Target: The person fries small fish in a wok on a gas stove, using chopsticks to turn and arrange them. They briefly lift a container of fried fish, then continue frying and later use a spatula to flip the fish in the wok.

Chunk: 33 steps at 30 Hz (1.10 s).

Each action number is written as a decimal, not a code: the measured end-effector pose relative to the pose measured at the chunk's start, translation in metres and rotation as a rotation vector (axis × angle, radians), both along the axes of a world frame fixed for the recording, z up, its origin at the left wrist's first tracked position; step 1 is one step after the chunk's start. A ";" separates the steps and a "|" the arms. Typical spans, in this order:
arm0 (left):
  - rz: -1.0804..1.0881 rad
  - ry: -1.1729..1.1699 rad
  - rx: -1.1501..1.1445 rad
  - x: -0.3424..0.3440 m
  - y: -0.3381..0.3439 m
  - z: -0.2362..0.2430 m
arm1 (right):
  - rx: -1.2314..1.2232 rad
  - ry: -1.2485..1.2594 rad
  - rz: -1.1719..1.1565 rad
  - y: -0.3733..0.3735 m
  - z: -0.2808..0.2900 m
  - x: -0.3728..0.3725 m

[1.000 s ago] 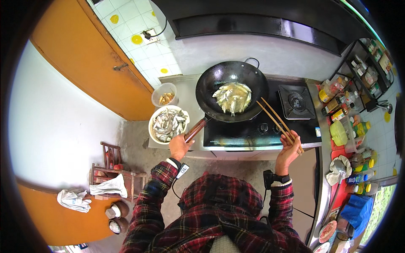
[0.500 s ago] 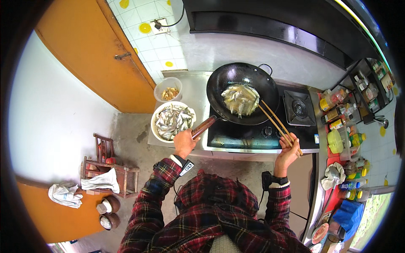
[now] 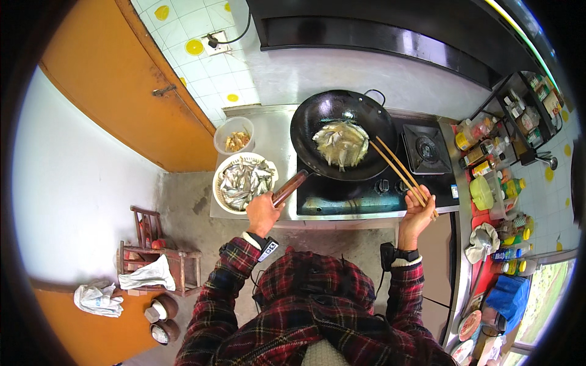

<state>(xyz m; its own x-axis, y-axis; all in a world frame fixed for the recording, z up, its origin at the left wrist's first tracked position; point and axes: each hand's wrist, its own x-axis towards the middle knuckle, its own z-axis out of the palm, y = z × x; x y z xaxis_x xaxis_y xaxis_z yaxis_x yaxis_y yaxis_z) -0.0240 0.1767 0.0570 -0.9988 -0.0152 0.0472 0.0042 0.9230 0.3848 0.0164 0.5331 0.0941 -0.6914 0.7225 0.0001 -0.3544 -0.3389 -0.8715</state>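
My left hand [image 3: 264, 212] is wrapped round the wooden handle [image 3: 291, 186] of a black wok [image 3: 308, 131] on the stove. Inside the wok, silvery small fish [image 3: 340, 143] lie in yellowish bubbling oil. Long wooden chopsticks [image 3: 398, 168] are gripped in my right hand [image 3: 418, 210], their tips near the right edge of the fish. Left of the wok stands a cream plastic basket [image 3: 218, 182] piled with raw small fish [image 3: 247, 180], just above my left hand. Behind it is a translucent bowl [image 3: 224, 129] holding yellowish-brown pieces [image 3: 237, 140] that I cannot make out.
A second burner [image 3: 426, 148] is right of the wok, under a black range hood [image 3: 372, 36]. Bottles [image 3: 473, 137], a green container [image 3: 480, 194] and a ladle on a cloth [image 3: 482, 241] crowd the right counter. An orange door [image 3: 122, 73] and wooden chairs [image 3: 189, 262] are at left.
The view has swayed slightly. Both hands keep their holds, and the chopstick tips have shifted a little within the right side of the wok.
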 end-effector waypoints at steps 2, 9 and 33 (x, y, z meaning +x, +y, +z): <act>-0.021 0.023 0.020 0.000 -0.001 0.002 | 0.051 -0.002 0.015 0.002 -0.003 -0.007; -0.039 0.153 0.418 0.032 -0.015 0.040 | 0.188 -0.078 -0.037 -0.013 0.002 0.001; 0.190 -0.529 1.755 0.073 0.097 0.037 | 1.211 -0.383 0.251 0.031 -0.121 -0.009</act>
